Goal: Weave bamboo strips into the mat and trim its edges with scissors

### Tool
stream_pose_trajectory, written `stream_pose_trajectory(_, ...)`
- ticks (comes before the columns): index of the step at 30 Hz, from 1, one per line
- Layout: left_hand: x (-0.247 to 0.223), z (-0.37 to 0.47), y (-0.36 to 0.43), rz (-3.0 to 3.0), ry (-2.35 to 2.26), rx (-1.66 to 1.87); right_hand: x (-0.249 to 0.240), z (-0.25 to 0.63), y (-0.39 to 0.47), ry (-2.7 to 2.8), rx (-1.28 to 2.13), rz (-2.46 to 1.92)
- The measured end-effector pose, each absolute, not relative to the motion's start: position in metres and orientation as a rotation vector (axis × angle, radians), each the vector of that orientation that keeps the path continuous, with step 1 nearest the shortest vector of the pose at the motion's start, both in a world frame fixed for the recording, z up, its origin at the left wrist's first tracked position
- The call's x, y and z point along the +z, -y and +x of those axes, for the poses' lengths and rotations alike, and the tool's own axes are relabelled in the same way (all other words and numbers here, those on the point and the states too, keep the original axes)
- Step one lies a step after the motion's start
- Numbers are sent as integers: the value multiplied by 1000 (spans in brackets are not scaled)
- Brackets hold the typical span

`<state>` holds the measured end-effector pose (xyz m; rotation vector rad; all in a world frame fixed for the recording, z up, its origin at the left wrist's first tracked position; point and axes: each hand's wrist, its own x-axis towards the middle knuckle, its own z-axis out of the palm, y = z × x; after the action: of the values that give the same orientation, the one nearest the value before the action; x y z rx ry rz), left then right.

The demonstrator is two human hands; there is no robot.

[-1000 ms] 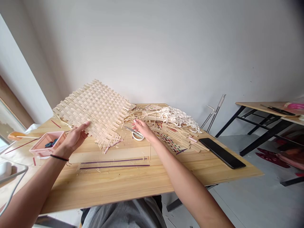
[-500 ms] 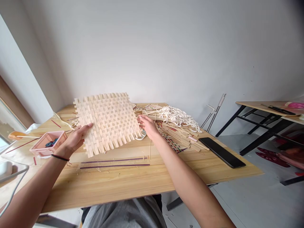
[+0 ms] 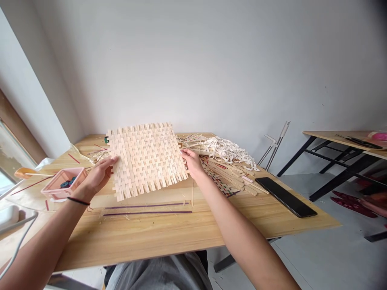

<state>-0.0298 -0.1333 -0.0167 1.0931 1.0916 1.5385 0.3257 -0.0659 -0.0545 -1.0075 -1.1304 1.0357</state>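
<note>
A pale square mat woven from flat bamboo strips [image 3: 148, 159] is held up above the table, tilted, with short strip ends jutting from its edges. My left hand [image 3: 102, 171] grips its left edge, thumb on the front face and the other fingers partly hidden behind. On the opposite edge, my right hand [image 3: 191, 162] pinches the mat between thumb and fingers. Below it, two dark purple strips [image 3: 148, 213] lie parallel on the wooden table [image 3: 145, 237] among small splinters.
To the left stands a pink basket [image 3: 51, 187] with dark round pieces inside. On the right lie loose bamboo strips [image 3: 238, 177], a heap of white curled strips [image 3: 229, 151], a colourful woven piece [image 3: 222, 185] and a black phone [image 3: 286, 197]. A second table [image 3: 338, 139] stands farther right.
Both hands have shifted the mat slightly to the right, and its face is turned a little differently. The right hand's fingers now close on the mat's edge more plainly.
</note>
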Motion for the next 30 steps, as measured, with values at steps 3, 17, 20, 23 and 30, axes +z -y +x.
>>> stream_pose_trajectory(3, -16, -32, 130, 1157, -1062, 1555, -55, 326, 65, 1171, 977, -1004)
stream_pose_trajectory(17, -23, -31, 134, 1451, -1278, 1608, -47, 316, 77, 1188, 1086, -932)
stream_pose_trajectory(20, -26, -30, 134, 1439, -1348, 1599, -45, 315, 79, 1209, 1076, -928)
stream_pose_trajectory(23, -27, -31, 134, 1445, -1400, 1588, -45, 314, 80, 1222, 1060, -911)
stream_pose_trajectory(30, -26, -32, 131, 1439, -1543, 1595, -49, 308, 79, 1237, 1065, -871)
